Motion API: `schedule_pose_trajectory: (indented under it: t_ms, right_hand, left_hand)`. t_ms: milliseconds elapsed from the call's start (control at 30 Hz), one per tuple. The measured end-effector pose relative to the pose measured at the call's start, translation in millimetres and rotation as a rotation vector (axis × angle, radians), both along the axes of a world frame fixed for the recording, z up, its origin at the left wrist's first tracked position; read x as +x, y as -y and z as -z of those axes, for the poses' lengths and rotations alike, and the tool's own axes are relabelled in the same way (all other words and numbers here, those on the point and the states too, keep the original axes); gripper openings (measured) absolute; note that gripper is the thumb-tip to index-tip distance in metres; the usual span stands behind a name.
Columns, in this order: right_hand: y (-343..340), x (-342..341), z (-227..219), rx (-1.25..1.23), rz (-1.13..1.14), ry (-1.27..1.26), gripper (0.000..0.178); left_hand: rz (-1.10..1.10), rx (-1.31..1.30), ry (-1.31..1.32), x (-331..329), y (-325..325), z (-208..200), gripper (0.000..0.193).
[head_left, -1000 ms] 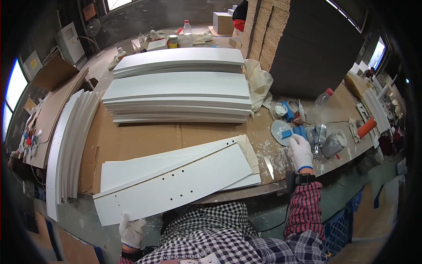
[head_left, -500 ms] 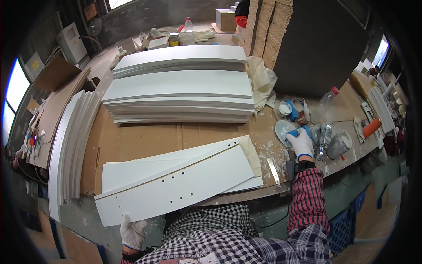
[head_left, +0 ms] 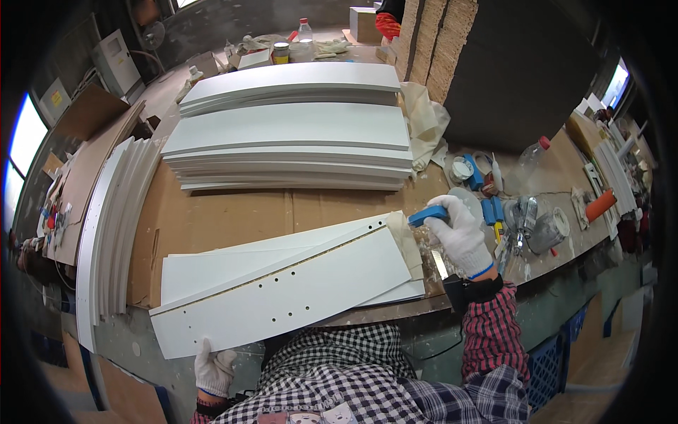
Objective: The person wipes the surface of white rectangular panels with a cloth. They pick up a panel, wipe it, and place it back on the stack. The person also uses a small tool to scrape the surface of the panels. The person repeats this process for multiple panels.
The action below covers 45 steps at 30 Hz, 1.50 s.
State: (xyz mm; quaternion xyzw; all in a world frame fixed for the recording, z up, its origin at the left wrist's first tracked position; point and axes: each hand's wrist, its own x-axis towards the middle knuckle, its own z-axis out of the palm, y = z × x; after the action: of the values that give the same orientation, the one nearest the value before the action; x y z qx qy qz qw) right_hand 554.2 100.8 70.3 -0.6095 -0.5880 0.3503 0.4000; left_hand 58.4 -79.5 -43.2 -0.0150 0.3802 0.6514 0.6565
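Right hand (head_left: 462, 233), white glove, grips a blue tool (head_left: 428, 215) whose tip sits at the right end of the top white board (head_left: 282, 293). Left hand (head_left: 214, 367), also gloved, holds that board's near left edge. Board lies tilted across the cardboard-covered workbench (head_left: 226, 215) on top of other white boards, row of small holes along it, raw edge facing up. Two tall stacks of white boards (head_left: 289, 134) behind, well apart from the hands. More boards (head_left: 113, 219) stand on edge at left. Right of the hand: plastic bottle (head_left: 531, 157), tape rolls (head_left: 466, 169), orange-handled tool (head_left: 600, 205). Checked shirt at bottom.
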Motion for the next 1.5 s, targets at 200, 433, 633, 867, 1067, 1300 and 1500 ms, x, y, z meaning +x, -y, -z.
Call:
schedule_pose_trajectory:
  t_ms: [200,433,633,867,1067,1300,1500]
  right_hand:
    - [-5,-26,0,0.187,-0.104,0.226,0.026]
    - [-7,-30,4,0.229,-0.088,0.32,0.026]
    - [-10,-32,11,0.3,-0.097,0.369,0.025]
    - [-6,-34,10,0.327,-0.087,0.309,0.025]
    - [-8,-27,10,0.346,-0.002,0.413,0.026]
    - [-29,59,34,0.094,0.41,0.4,0.057]
    - [-32,119,62,-0.155,0.482,0.73,0.063]
  left_hand:
    - [0.001,0.023,-0.051,-2,2,6,0.041]
    - [-0.016,0.016,-0.036,1,2,4,0.042]
    - [0.013,0.075,-0.047,2,2,5,0.043]
    - [0.001,0.06,-0.021,1,1,7,0.044]
    - [0.005,0.075,-0.001,-1,2,13,0.045]
    - [-0.001,0.102,-0.023,2,4,12,0.047]
    - [-0.014,0.039,0.108,15,-6,-4,0.048]
